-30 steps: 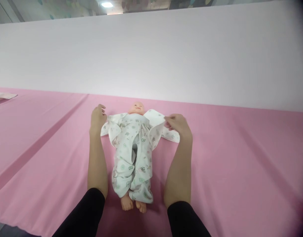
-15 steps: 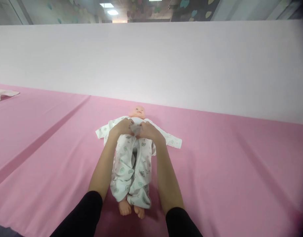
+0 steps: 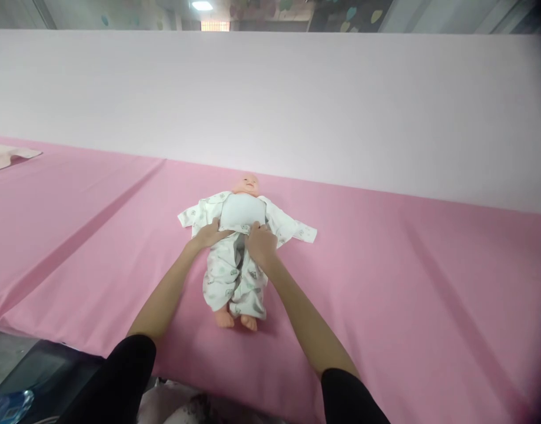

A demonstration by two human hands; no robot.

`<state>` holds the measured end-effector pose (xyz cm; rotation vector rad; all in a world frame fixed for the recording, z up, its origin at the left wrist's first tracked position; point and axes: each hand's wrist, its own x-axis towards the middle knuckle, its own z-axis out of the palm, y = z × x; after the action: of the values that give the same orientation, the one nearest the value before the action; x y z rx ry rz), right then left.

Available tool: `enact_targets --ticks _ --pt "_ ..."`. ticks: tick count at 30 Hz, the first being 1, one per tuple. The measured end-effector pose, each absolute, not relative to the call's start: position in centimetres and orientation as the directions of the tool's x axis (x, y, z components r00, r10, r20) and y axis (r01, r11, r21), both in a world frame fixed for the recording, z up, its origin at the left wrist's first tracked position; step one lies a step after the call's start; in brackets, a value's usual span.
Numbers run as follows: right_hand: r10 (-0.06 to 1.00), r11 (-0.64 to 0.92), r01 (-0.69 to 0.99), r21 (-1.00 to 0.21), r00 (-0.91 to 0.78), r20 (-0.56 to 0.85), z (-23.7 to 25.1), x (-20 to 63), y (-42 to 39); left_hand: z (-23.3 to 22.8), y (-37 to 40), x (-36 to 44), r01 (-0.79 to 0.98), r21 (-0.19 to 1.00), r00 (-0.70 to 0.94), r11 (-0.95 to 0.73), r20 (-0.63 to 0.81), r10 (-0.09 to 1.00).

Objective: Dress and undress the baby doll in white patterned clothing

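A baby doll (image 3: 249, 185) lies on its back with its head toward the white wall. Its patterned white jacket (image 3: 284, 225) is spread open over a plain white torso (image 3: 242, 209). Patterned white pants (image 3: 218, 277) cover the legs down to the ankles, with both bare feet (image 3: 249, 322) showing. At the pants' left side, my left hand (image 3: 208, 234) rests with its thumb stretched along the waistband and its fingers apart. My right hand (image 3: 261, 242) is closed on the waistband near the middle right; its fingertips are partly hidden.
A pink padded surface (image 3: 385, 282) lies under the doll, backed by a white wall (image 3: 296, 106). Pale folded cloth (image 3: 9, 156) sits at the far left. Below the front edge are a dark box-like object (image 3: 45, 377) and some light fabric (image 3: 173, 403).
My hands have moved apart and down from the doll's belly, uncovering the white torso. The waistband now lies flatter across the waist. The view has shifted, showing the surface's front edge.
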<state>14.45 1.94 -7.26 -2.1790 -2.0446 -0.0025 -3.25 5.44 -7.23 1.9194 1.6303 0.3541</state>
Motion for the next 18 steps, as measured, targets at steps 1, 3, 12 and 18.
enact_targets --ticks 1,3,12,18 --pt "0.992 -0.050 0.993 -0.109 0.062 0.109 -7.5 14.3 1.4 -7.4 4.6 -3.6 0.770 0.634 0.239 -0.072 -0.181 0.954" --pt "0.991 -0.017 0.994 -0.111 0.031 0.127 -7.9 14.3 0.4 -7.7 2.8 -4.2 0.705 0.703 0.293 -0.092 -0.170 0.941" --pt "0.952 -0.144 0.929 -0.341 0.225 0.210 -9.6 14.5 -3.2 -9.1 -2.0 -2.7 0.764 0.641 0.096 -0.082 0.012 0.995" --pt "0.915 -0.164 0.861 -0.482 0.315 0.251 -10.0 14.9 -4.1 -8.5 -4.6 -2.1 0.773 0.623 0.083 -0.121 0.089 0.993"
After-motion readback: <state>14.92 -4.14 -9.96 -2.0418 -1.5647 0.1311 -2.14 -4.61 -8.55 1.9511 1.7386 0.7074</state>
